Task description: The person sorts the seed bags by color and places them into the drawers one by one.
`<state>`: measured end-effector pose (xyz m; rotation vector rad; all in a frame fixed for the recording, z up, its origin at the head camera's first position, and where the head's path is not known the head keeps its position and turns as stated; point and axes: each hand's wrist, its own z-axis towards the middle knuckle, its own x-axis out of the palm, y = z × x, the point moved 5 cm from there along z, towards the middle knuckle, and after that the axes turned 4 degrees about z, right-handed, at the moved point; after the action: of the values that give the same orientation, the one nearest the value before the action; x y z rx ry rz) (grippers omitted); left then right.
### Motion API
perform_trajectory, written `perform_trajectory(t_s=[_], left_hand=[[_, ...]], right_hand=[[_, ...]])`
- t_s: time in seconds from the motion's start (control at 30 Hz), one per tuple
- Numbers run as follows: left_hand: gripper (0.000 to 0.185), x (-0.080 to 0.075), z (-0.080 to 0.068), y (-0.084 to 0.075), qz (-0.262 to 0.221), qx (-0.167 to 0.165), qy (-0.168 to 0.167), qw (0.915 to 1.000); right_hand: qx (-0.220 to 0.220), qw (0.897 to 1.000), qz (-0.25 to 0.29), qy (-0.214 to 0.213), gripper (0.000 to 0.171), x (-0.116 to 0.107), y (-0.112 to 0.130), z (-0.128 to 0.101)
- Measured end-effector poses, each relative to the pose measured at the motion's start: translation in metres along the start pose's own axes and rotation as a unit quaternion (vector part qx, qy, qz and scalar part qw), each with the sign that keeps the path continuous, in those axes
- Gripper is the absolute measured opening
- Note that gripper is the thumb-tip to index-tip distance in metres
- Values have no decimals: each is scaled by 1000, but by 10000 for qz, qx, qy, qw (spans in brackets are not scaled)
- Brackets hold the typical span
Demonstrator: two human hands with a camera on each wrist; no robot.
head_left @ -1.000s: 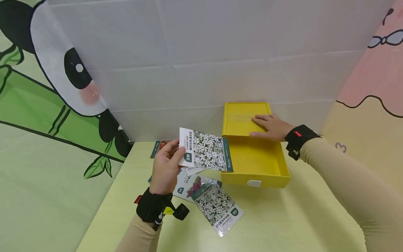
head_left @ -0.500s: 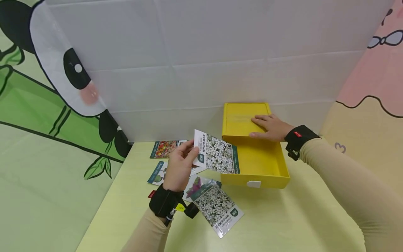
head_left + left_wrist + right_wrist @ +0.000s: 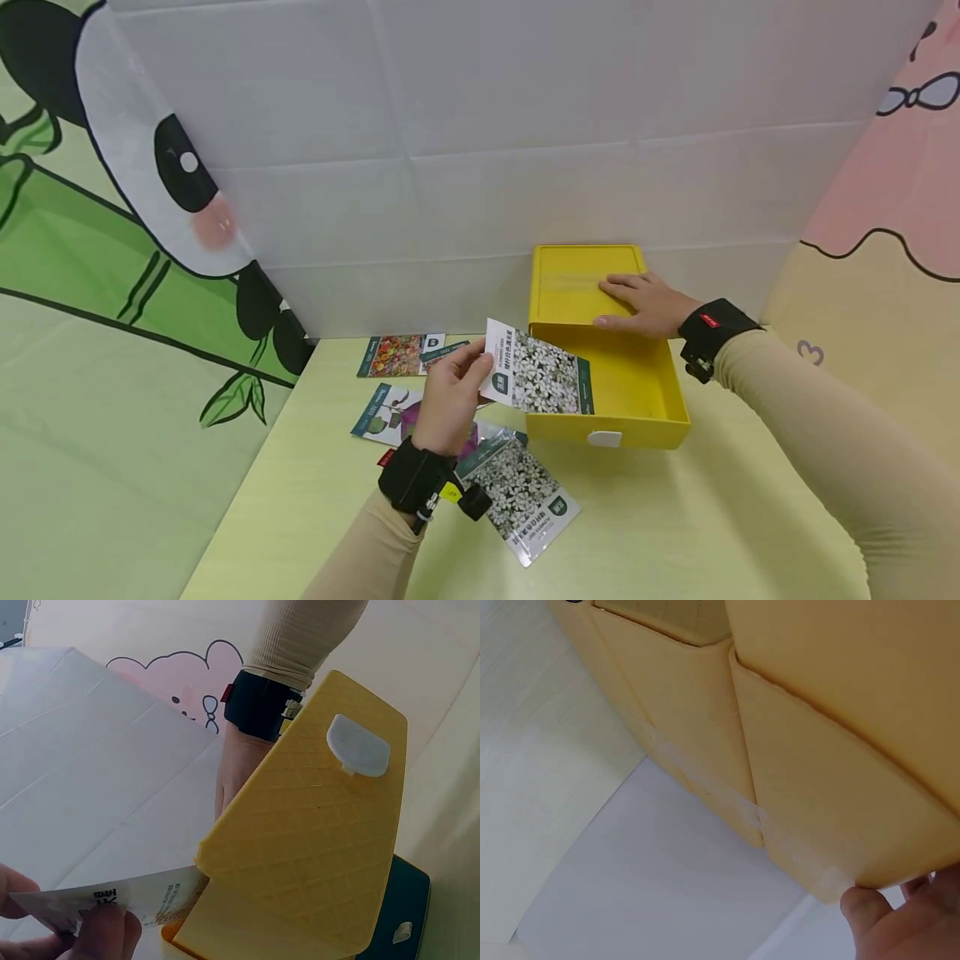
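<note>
The left hand [image 3: 450,396] pinches the white end of a seed packet [image 3: 538,377], holding it over the near left edge of the open yellow box [image 3: 611,392]. The packet looks light, thin and floppy, best held by an edge. The right hand [image 3: 643,302] rests flat, fingers straight, on the raised lid [image 3: 577,279].

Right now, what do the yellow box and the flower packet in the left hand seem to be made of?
The yellow box looks like moulded plastic with a matte finish: even colour, a quilted grid pressed into its wall, a white clip. The flower packet in the left hand seems to be thin printed film or coated paper; which one is unclear.
</note>
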<state>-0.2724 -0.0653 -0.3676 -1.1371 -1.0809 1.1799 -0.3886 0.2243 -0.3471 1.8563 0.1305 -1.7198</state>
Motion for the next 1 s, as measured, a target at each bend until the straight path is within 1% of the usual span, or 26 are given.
perform_trajectory(t_s=[0.13, 0.23, 0.43, 0.57, 0.77, 1.0], left_hand=[[36, 3, 1, 2, -74, -29, 56, 10000], [35, 4, 2, 4, -6, -57, 79, 10000], [35, 10, 5, 9, 306, -66, 117, 9994], [34, 15, 7, 13, 536, -106, 140, 9984], [30, 19, 7, 17, 674, -120, 186, 9975], [28, 20, 9, 21, 976, -83, 89, 9952]], right_hand=[[-1, 10000, -16, 42, 81, 0, 1, 1], [-12, 10000, 9, 73, 82, 0, 1, 2], [-88, 9999, -23, 105, 83, 1, -1, 2], [-102, 9999, 27, 37, 81, 1, -1, -1], [-98, 9999, 69, 8, 79, 1, 0, -3], [-68, 9999, 51, 62, 81, 2, 2, 0]])
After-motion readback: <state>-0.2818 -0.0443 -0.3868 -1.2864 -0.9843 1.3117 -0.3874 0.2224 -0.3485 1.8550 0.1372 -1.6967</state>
